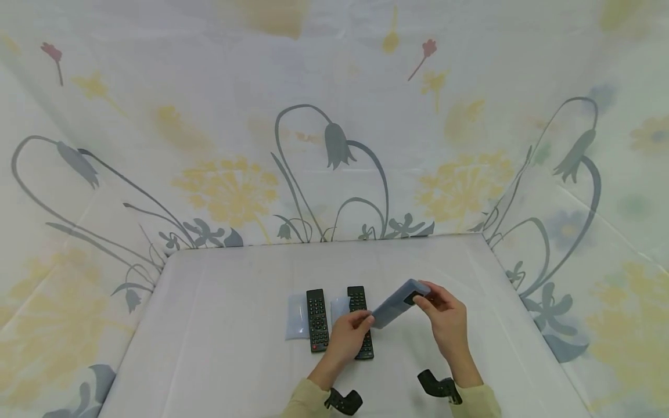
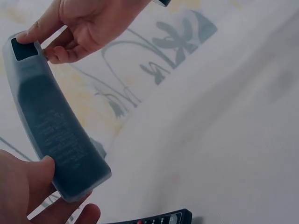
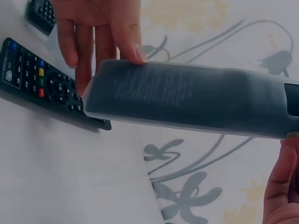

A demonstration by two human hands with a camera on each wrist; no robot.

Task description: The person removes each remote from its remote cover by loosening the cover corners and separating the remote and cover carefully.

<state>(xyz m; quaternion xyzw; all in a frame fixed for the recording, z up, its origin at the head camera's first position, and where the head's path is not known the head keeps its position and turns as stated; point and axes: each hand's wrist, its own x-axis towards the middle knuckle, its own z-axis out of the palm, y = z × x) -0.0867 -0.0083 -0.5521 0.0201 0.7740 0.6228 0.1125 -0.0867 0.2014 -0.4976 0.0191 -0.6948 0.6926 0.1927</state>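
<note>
A dark remote control in a translucent bluish sleeve (image 1: 394, 306) is held tilted above the table, its back showing. My left hand (image 1: 347, 341) pinches its lower end between thumb and fingers. The other end, where a dark window is cut in the sleeve, is gripped by my right hand (image 1: 450, 323). Printed text shows faintly through the sleeve (image 3: 196, 100) in the right wrist view. Below my left hand lies a black remote control (image 1: 357, 298), partly hidden by that hand. Another black remote control (image 1: 317, 320) lies to its left, buttons up.
A flat translucent bluish sleeve (image 1: 297, 318) lies left of the leftmost remote. A second such sleeve (image 1: 339, 306) sits between the two remotes, partly covered. The white table (image 1: 225, 325) meets flower-printed cloth walls (image 1: 334, 191) at its back and sides.
</note>
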